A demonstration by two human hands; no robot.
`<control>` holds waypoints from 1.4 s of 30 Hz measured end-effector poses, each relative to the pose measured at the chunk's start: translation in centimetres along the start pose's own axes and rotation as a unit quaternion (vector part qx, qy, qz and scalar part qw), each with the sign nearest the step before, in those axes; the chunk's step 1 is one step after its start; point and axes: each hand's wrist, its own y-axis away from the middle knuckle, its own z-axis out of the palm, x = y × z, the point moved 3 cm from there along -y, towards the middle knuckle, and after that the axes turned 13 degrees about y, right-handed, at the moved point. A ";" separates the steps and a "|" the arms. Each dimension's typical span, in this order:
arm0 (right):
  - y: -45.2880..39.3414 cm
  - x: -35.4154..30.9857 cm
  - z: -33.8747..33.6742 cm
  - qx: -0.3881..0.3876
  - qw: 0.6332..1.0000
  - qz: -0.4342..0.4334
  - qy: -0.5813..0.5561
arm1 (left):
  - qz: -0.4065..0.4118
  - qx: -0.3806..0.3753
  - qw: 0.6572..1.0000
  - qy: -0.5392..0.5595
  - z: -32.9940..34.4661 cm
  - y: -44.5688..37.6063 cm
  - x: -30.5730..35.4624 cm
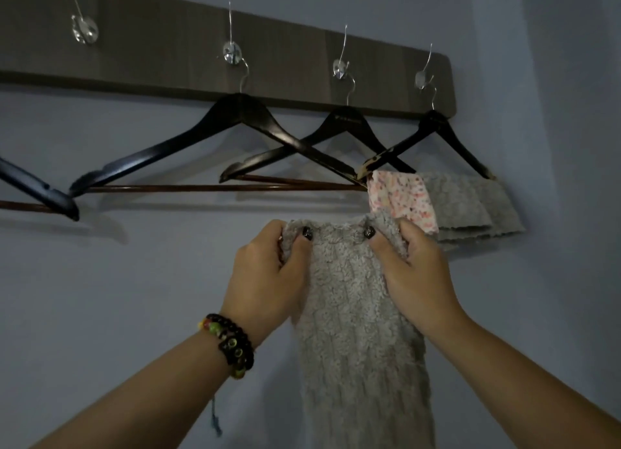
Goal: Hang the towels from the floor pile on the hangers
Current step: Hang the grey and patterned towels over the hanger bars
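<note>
While hangers point(235, 136) wait, left hand point(268, 277) grips grey towel point(353, 331) top; right hand point(410, 274) likewise.

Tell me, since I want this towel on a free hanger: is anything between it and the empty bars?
Nothing visible: fluffy grey towel hangs below middle black wooden hanger's bare bar, open wall between.

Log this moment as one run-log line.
left hand: grips grey towel | right hand: grips it | rightmost hanger: two towels | middle hanger: bare
</note>
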 end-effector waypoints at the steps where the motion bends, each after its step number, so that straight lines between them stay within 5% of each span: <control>1: -1.2 0.2 -0.2 0.004 1.000 -0.015 0.012 | 0.006 -0.011 1.000 -0.015 0.4 -1.1 -0.1; 7: -8.1 2.6 -2.4 0.024 0.987 -0.100 0.121 | 0.036 -0.034 0.994 -0.097 3.0 -7.5 1.2; 19: -16.7 5.6 -2.2 -0.150 0.949 -0.194 0.199 | 0.213 -0.026 0.915 -0.342 7.9 -17.1 1.4; 25: -18.6 7.6 0.5 -0.220 0.933 -0.195 0.209 | 0.092 -0.021 0.889 -0.448 8.5 -21.1 0.3; 32: -19.2 10.7 2.1 -0.235 0.931 -0.186 0.208 | -0.055 -0.139 0.857 -0.494 8.7 -24.6 -1.2; 37: -19.2 12.1 2.5 -0.230 0.932 -0.193 0.204 | -0.024 -0.090 0.876 -0.473 8.0 -25.8 -1.0; 42: -19.2 12.4 2.7 -0.224 0.933 -0.200 0.199 | 0.073 -0.029 0.850 -0.521 6.7 -27.0 0.1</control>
